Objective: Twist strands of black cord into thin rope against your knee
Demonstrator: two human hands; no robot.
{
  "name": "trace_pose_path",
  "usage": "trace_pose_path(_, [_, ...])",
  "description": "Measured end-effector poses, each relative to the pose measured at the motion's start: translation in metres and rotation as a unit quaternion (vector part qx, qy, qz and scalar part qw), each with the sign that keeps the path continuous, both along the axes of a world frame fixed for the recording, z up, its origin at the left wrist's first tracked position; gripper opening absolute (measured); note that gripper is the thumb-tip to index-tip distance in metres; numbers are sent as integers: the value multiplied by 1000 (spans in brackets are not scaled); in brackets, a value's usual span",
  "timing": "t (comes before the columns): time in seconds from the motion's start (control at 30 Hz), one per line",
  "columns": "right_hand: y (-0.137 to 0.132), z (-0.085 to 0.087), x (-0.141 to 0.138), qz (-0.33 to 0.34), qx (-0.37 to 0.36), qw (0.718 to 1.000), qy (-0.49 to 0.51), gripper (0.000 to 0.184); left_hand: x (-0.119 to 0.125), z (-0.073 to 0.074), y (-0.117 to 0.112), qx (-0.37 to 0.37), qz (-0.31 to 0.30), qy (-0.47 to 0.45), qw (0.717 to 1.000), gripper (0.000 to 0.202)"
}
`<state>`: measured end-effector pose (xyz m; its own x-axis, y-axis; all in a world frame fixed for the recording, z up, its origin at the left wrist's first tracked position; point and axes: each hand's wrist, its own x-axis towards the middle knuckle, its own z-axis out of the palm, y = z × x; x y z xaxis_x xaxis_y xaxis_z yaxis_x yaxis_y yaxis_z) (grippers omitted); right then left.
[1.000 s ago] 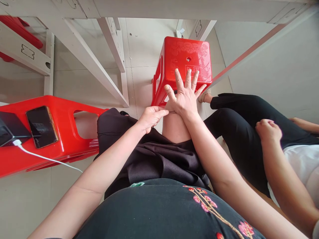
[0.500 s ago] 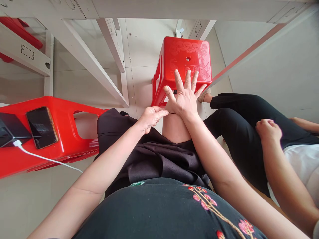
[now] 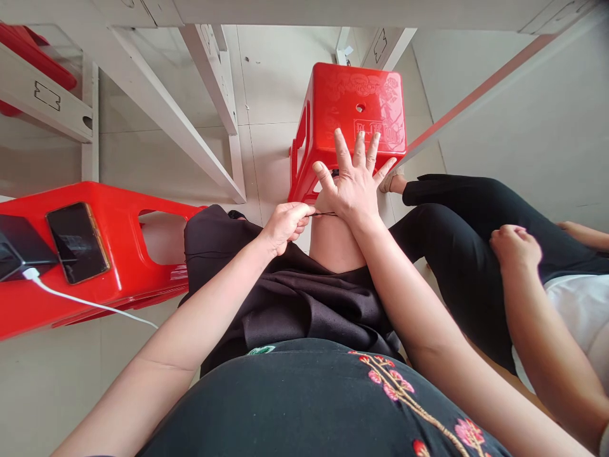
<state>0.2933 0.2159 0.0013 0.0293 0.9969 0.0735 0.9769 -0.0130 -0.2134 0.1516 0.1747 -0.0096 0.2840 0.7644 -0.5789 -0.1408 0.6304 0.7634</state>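
Note:
My left hand (image 3: 286, 227) is closed in a pinch on a thin dark cord (image 3: 326, 214), which may be a hair elastic. The cord is stretched sideways from the thumb and forefinger to the right wrist, and whether it loops round underneath is hidden. With fingers spread wide and palm down, my right hand (image 3: 353, 184) rests over my bare knee (image 3: 335, 247). Its fingertips overlap the near edge of a red plastic stool (image 3: 333, 89) in view. Dark fabric (image 3: 304, 304) lies bunched across my lap.
To the left, another red stool (image 3: 124, 270) carries a phone (image 3: 78, 244), a black box (image 3: 21, 247) and a white cable (image 3: 95, 304). A pale table frame (image 3: 178, 114) spans the top. On the right sits another person, one hand (image 3: 516, 247) resting on black trousers.
My left hand has shifted slightly left, and a longer stretch of the cord shows between it and my right wrist. The right hand stays spread in the same place.

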Motion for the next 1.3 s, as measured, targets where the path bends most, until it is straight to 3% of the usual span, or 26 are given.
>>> trace_pose_path(0.3, [1,-4,3,2,5,1000,5,72,3,1,-1,9,2,18,1000,17])
trace_pose_path(0.63, [-1,4,1,-6,-24,1000,10,72,2,4,-2,15,19,33,999,14])
trace_pose_path(1.3, [-1,1,3,-7,-17,1000,6,71,0,0,-4,90,-26,101,990,15])
